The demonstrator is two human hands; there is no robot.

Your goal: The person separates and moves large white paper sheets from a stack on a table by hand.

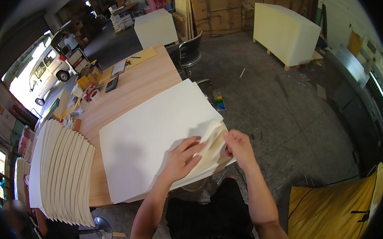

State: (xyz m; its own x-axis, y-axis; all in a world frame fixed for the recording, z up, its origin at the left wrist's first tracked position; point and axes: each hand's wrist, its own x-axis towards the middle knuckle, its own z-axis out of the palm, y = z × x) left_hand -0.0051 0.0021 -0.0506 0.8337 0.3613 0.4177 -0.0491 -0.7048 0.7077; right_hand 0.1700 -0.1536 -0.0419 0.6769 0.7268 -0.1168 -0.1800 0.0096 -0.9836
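Observation:
A stack of large white paper sheets (155,130) lies at the near end of the wooden table, its right corner bent up and curled back. On the sheets beside that curl rests my left hand (181,159), fingers spread, thumb and fingertips touching the paper. My right hand (239,148) is closed on the raised corner, pinching the edges of the sheets between thumb and fingers. How many sheets it grips is hidden. To the left stands a pile of cream paper (63,173), fanned into several curved bundles.
Along the wooden table (136,83) lie a calculator (112,84), tape rolls (95,95) and cardboard boxes (88,79). A black chair (190,51) stands behind it. Two large pale stacks (284,35) sit on pallets. Yellow cloth (332,215) hangs at right. A person (71,42) is by a white van (50,69).

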